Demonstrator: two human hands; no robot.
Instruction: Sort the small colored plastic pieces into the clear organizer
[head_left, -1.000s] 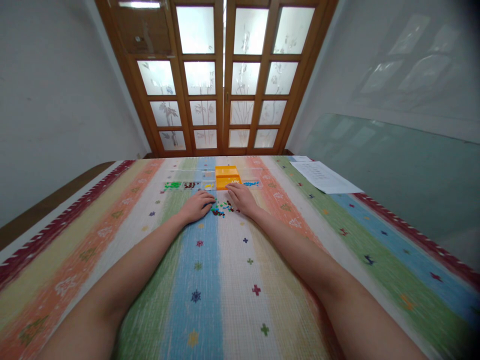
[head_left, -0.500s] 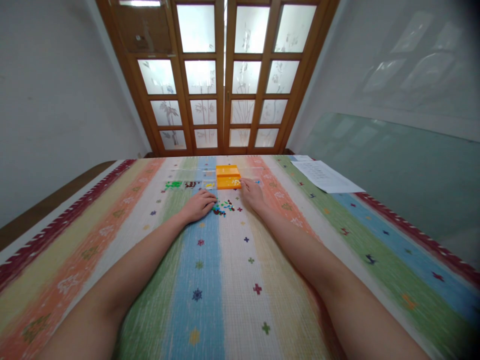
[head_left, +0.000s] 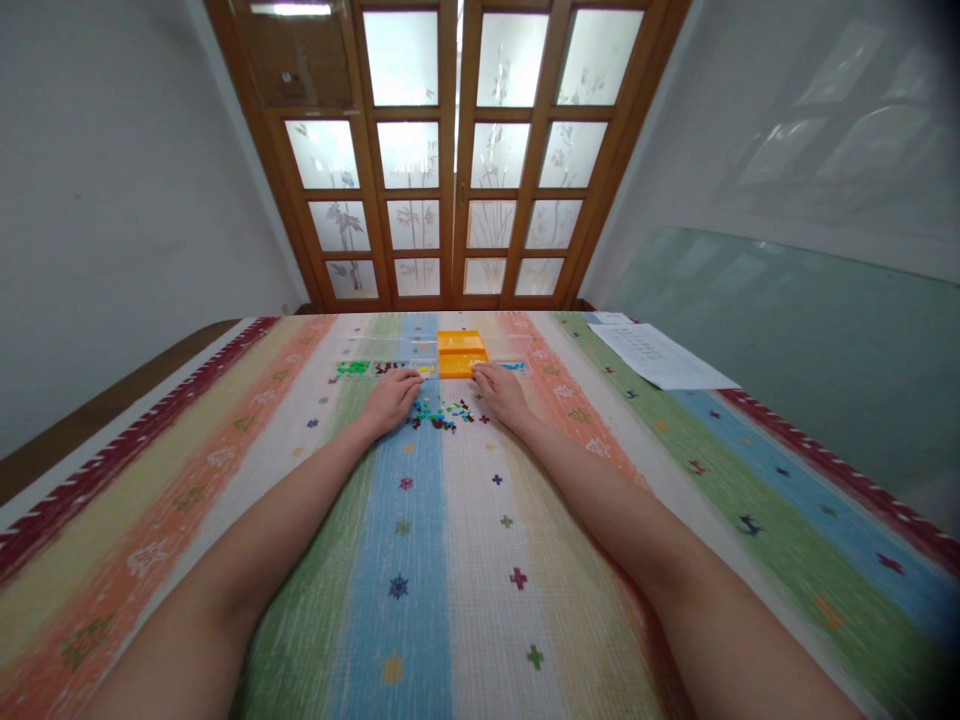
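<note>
My left hand (head_left: 392, 400) is at the front edge of the clear compartment with yellow pieces (head_left: 425, 370), fingers curled together; anything between the fingertips is too small to tell. My right hand (head_left: 501, 392) has its fingertips pinched at the front right corner of an open orange box (head_left: 454, 369), which holds small pale pieces. What that pinch holds is hidden. Between and in front of the hands lies a loose scatter of small blue, green and dark red pieces (head_left: 442, 415) on the striped cloth.
Left of the box are clear compartments with green pieces (head_left: 353, 368) and dark red pieces (head_left: 384, 368). Blue pieces (head_left: 513, 367) lie in one to its right. Printed paper sheets (head_left: 660, 358) rest at the far right of the striped tablecloth (head_left: 480, 560).
My left hand has moved forward from the loose pieces to the yellow compartment. My right hand has drawn slightly left and nearer, uncovering the blue pieces. The view has shifted a little.
</note>
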